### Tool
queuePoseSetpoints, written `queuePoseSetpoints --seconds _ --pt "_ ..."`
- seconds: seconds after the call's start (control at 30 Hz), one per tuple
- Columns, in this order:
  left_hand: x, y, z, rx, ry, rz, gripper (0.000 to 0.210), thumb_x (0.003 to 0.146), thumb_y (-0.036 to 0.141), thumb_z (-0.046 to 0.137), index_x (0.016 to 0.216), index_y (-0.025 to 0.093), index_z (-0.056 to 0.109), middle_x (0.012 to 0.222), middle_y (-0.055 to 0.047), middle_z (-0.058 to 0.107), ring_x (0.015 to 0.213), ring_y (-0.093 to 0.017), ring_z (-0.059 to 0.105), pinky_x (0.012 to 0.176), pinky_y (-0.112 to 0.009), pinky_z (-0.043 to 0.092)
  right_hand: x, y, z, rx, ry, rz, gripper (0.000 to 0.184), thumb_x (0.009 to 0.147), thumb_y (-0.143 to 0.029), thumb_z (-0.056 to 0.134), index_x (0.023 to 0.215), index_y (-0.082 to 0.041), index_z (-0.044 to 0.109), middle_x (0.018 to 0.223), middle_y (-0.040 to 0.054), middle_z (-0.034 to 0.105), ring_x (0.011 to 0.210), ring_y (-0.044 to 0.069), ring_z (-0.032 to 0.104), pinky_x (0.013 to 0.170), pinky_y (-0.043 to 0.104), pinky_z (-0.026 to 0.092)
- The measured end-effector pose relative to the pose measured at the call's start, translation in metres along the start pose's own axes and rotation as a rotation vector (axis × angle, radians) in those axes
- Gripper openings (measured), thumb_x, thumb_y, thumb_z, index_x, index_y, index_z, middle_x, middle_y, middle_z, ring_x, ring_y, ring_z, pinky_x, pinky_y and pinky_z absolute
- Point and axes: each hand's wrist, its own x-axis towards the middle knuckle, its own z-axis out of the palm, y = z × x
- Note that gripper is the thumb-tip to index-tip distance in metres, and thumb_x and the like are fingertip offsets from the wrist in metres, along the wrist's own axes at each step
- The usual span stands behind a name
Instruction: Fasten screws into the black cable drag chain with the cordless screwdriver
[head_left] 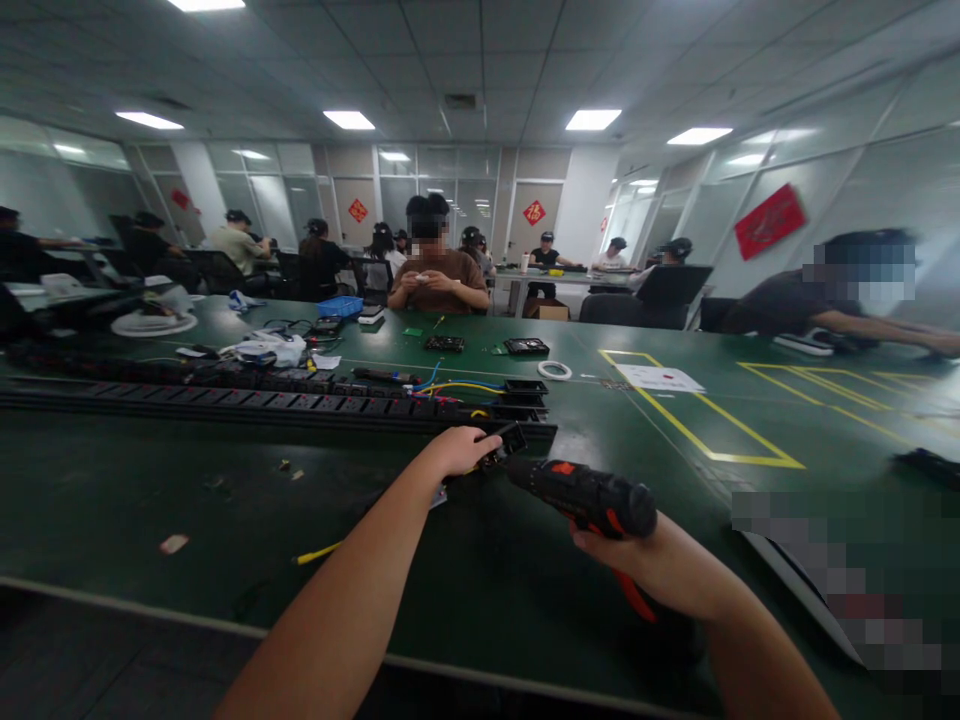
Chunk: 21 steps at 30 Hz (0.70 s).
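Note:
My right hand (637,555) is wrapped round the grip of a black and orange cordless drill (581,492), its nose pointing left. Just ahead of that nose, my left hand (459,450) holds a small black rectangular housing (512,440), tilted up off the table. Whether the bit touches the housing, I cannot make out. Behind my left hand lie long black power strips (300,402) with rows of sockets, and blue and yellow wires (457,386) run to their right ends. A yellow cable end (319,553) sticks out to the left of my forearm.
The green table (420,620) carries a white ring (554,371), a paper sheet (660,378), black boards (526,346) and a blue basket (340,306). Yellow tape (757,460) marks the right side. One person (435,280) sits opposite; another (810,280) reaches across at right.

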Motion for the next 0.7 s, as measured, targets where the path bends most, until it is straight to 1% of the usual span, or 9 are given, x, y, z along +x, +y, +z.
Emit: queuePoseSetpoints --seconds 0.27,0.43,0.57,0.7 --pt "-0.0014 0.0022 -0.0015 0.001 -0.010 -0.005 0.057 0.096 0.065 0.039 0.113 0.023 0.073 0.116 -0.009 0.074 0.104 -0.027 0.068 0.084 -0.030 0.049 0.0003 -0.0014 -0.0013 -0.010 -0.005 -0.001 0.029 0.082 -0.046 0.066 0.092 -0.019 0.069 0.081 0.0018 0.065 0.076 0.020 0.058 0.073 0.031 0.051" --pt "-0.0007 0.0004 -0.0007 0.002 -0.003 0.005 0.057 0.096 0.066 0.039 0.113 0.023 0.073 0.116 -0.009 0.074 0.105 -0.027 0.068 0.085 -0.030 0.049 -0.0004 -0.0046 -0.0017 0.003 -0.022 0.011 0.029 0.083 -0.046 0.065 0.093 -0.019 0.071 0.082 0.0031 0.067 0.076 0.021 0.059 0.072 0.032 0.051" --pt "0.0019 -0.0021 0.0010 0.005 -0.005 0.003 0.058 0.096 0.067 0.038 0.113 0.023 0.073 0.115 -0.009 0.074 0.105 -0.027 0.068 0.085 -0.030 0.049 -0.0001 -0.0032 -0.0017 0.002 -0.004 0.008 0.028 0.081 -0.045 0.068 0.090 -0.019 0.071 0.080 0.0028 0.067 0.077 0.022 0.060 0.073 0.032 0.051" --pt "0.0040 -0.0042 0.0030 0.014 0.001 0.012 0.059 0.096 0.067 0.037 0.112 0.023 0.073 0.114 -0.009 0.074 0.104 -0.026 0.069 0.085 -0.029 0.049 0.0006 0.0006 -0.0016 -0.005 0.004 0.003 0.028 0.082 -0.045 0.067 0.091 -0.019 0.070 0.081 0.0020 0.066 0.076 0.021 0.059 0.072 0.031 0.051"
